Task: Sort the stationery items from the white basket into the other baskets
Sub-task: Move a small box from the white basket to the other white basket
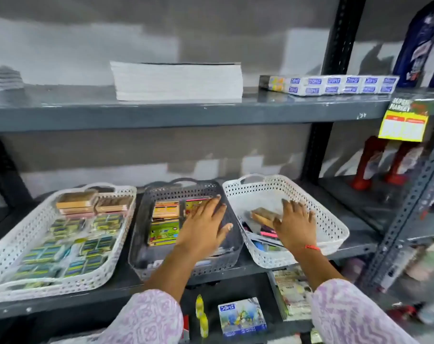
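Note:
Three baskets stand in a row on the grey shelf. The white basket [332, 219] on the right holds a few mixed items at its near left corner. My right hand [294, 225] is inside it, fingers closed around a brown wooden box [263, 214]. In the middle, the dark grey basket [146, 212] holds colourful flat packs [165, 228]. My left hand [206, 227] lies flat with spread fingers over those packs and holds nothing. The left white basket [24, 242] holds brown boxes [91, 203] at the back and several small green and blue packets [69, 249].
The upper shelf carries a thick stack of white paper [177, 80] and a row of white-blue boxes [340, 85]. A black upright post [320, 155] stands right of the baskets. Red items [370, 162] stand on the neighbouring shelf. Boxed goods [240, 316] sit below.

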